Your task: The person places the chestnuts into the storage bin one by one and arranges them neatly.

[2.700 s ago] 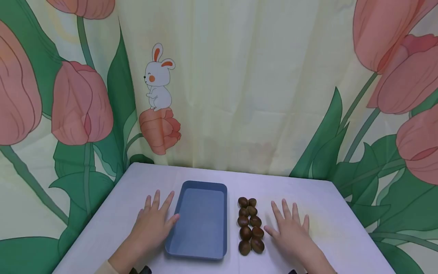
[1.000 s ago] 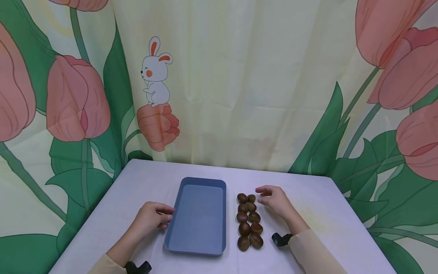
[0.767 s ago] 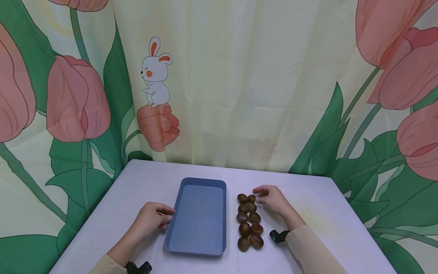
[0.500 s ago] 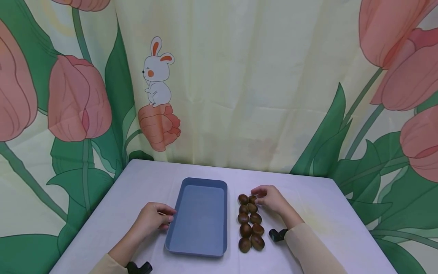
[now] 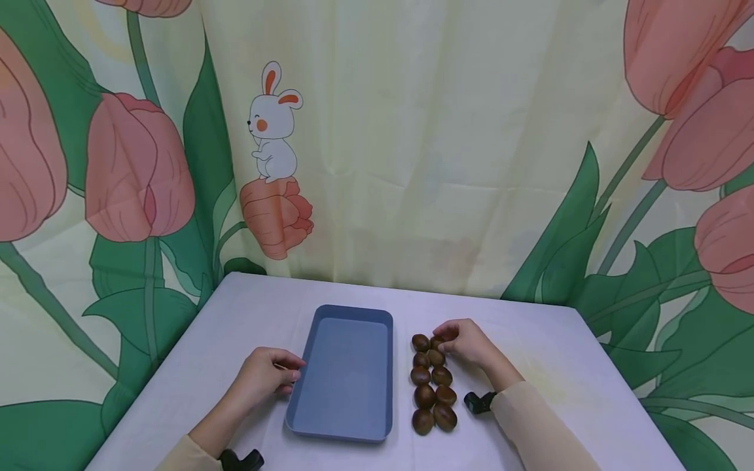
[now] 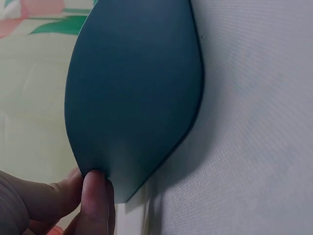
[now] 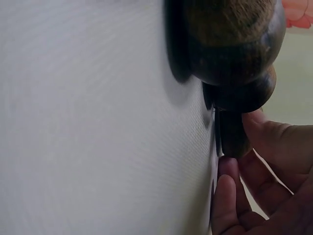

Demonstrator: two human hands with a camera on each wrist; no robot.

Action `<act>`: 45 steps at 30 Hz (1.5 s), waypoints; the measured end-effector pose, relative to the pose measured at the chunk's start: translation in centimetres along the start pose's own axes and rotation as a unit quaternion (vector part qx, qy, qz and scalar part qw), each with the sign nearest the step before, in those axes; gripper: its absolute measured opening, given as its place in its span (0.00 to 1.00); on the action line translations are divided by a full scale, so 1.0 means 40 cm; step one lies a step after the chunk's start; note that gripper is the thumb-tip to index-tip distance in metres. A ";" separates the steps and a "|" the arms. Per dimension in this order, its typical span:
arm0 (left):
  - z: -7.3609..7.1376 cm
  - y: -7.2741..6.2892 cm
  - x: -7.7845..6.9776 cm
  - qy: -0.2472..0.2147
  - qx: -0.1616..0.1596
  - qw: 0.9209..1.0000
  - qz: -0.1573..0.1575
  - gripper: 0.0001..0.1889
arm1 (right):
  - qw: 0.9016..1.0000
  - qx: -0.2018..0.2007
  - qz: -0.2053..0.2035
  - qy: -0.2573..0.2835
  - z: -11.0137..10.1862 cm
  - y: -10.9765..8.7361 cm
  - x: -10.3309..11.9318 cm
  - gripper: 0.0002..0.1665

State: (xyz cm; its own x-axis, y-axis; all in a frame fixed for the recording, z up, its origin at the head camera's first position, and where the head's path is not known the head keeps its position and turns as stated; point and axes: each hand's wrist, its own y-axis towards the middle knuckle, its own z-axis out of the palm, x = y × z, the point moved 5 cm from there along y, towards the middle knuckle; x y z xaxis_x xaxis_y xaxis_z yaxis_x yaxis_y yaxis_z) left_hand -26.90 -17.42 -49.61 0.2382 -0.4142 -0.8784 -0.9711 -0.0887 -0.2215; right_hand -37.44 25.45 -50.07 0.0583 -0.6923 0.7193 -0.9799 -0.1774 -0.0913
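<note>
A shallow blue-grey rectangular tray (image 5: 344, 373) lies on the white-covered table, nothing in it. My left hand (image 5: 259, 373) pinches its left rim between thumb and fingers; the left wrist view shows the tray's outer wall (image 6: 134, 98) with the fingertips (image 6: 94, 188) at its edge. To the right of the tray, brown chestnuts (image 5: 424, 396) stand in two columns. At the far end of the right column, my right hand (image 5: 471, 343) pinches a chestnut (image 7: 232, 134) on the table, its fingers partly covering it in the head view. Nearer chestnuts (image 7: 232, 44) loom large in the right wrist view.
A black wrist camera (image 5: 480, 402) sits below the right wrist, close to the near chestnuts, and another camera (image 5: 241, 460) is at the left wrist. Behind the table's far edge hangs a curtain (image 5: 406, 163) printed with tulips and a rabbit.
Both hands lay spread flat on the table at first. The left then took the tray's rim; the right went to the far chestnut, its fingers closing around it over the last second.
</note>
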 end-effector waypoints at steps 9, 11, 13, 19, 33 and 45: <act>0.000 -0.005 0.000 -0.004 -0.004 1.000 0.008 0.10 | 1.000 -0.020 0.015 0.013 -0.015 -0.003 -0.008 0.17; 0.000 -0.005 0.001 -0.007 -0.003 1.000 0.008 0.10 | 1.000 -0.022 0.013 0.016 -0.018 -0.005 -0.007 0.17; -0.001 -0.004 0.001 -0.009 -0.002 1.000 0.007 0.10 | 0.999 -0.024 0.009 0.024 -0.021 -0.008 0.001 0.17; -0.004 -0.003 0.001 -0.009 0.001 1.000 0.003 0.10 | 0.999 -0.026 -0.016 0.034 -0.029 -0.008 0.040 0.16; 0.000 0.004 0.010 -0.010 0.004 1.000 0.009 0.10 | 0.995 -0.005 -0.068 0.071 0.010 0.005 0.172 0.16; 0.000 0.006 0.013 -0.021 0.007 1.000 0.008 0.11 | 0.989 0.025 -0.112 0.097 0.087 0.035 0.289 0.16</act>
State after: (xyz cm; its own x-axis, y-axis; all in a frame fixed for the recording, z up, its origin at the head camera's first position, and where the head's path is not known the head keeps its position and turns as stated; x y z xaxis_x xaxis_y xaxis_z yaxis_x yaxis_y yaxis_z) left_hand -26.99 -17.65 -50.14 0.2243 -0.3768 -0.8987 -0.9744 -0.0701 -0.2138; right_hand -37.46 14.77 -44.28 0.2296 -0.4861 0.8432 -0.9356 -0.3489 0.0536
